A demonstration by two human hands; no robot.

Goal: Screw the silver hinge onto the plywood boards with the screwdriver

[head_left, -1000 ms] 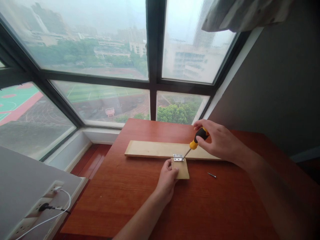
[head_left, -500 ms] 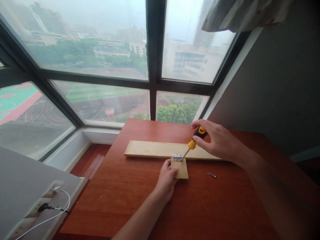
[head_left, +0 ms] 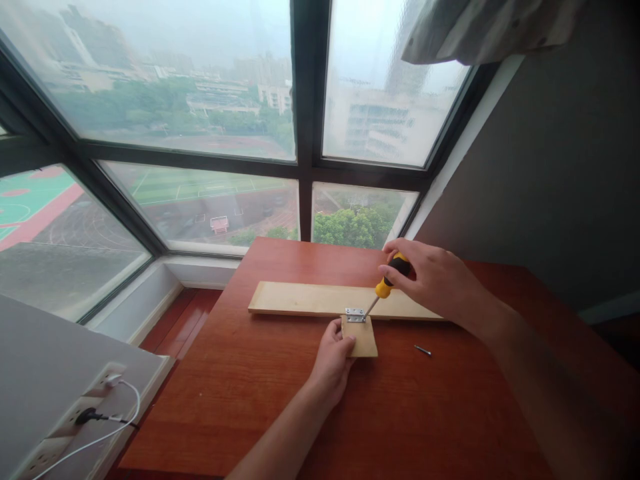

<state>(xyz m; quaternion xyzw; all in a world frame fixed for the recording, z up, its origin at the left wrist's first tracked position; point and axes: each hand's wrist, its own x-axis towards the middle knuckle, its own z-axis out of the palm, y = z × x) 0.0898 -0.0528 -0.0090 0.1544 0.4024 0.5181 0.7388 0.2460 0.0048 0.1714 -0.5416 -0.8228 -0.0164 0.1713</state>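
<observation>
Left hand (head_left: 333, 357) is gripping the small wood block (head_left: 363, 339), fingers curled on its left edge, pressing it flat on the tabletop (head_left: 280, 413). Just beyond that hand's fingertips, a metal hinge (head_left: 355, 315) is sitting across the seam between block and long wood plank (head_left: 310, 299). Right hand (head_left: 434, 280) is closed around the yellow-black screwdriver (head_left: 387, 285), shaft slanting down-left, tip resting on the hinge. A loose screw (head_left: 423, 349) is lying on the tabletop below the right hand, apart from it.
</observation>
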